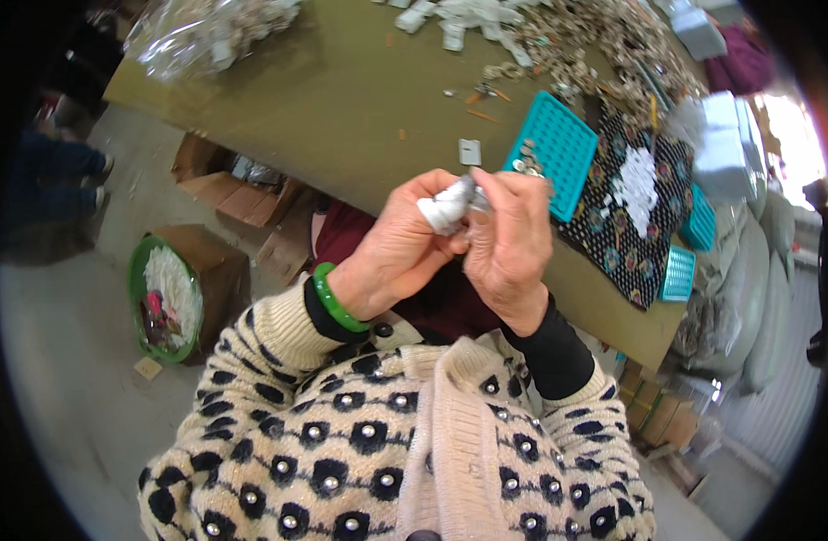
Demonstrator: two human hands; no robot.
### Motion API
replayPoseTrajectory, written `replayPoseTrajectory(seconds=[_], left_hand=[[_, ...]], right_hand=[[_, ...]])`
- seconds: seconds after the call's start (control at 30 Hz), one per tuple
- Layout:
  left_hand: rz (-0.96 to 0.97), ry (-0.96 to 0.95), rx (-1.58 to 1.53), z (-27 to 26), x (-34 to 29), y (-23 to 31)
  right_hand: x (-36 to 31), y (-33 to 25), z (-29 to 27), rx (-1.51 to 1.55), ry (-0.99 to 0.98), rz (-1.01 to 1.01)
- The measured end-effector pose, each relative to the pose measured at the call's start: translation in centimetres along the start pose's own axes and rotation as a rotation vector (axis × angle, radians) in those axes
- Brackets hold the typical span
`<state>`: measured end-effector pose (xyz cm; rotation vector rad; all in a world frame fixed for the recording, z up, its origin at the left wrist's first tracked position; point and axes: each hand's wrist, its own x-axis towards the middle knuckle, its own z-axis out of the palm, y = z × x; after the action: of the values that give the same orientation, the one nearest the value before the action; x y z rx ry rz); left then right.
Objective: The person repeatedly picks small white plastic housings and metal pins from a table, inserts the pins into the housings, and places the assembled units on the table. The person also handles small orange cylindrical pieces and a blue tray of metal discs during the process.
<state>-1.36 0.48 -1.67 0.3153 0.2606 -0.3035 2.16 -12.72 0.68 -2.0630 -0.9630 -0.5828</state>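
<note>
Close together over the table's near edge, both my hands are closed around a small white-and-grey bundle [445, 212]. My left hand [391, 236], with a green bangle at the wrist, pinches its white side. The fingertips of my right hand [513, 243] press on its grey end. My fingers cover part of the bundle, so its exact kind cannot be made out. Just beyond my hands lies a small white card [470, 151]. By my right hand, small round pieces [527, 160] sit on the edge of a teal tray with rows of holes [567, 149].
Right of the tray, a patterned dark cloth [603, 230] bears a pile of white pieces [637, 191]. Beige strands [576, 45] heap at the far right. A clear plastic bag [215, 36] lies far left. On the floor stand an open carton [233, 194] and a green basket [136, 293].
</note>
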Motion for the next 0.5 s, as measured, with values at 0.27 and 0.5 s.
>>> replayPoseTrajectory(seconds=[0.27, 0.5], left_hand=[[-0.031, -0.126, 0.143, 0.1, 0.1, 1.1], [0.031, -0.241, 0.222, 0.4, 0.6, 1.0]], right_hand=[[-2.3, -0.1, -3.1, 0.030, -0.114, 0.033], [-4.4, 6.3, -10.1, -0.421, 0.100, 0.289]])
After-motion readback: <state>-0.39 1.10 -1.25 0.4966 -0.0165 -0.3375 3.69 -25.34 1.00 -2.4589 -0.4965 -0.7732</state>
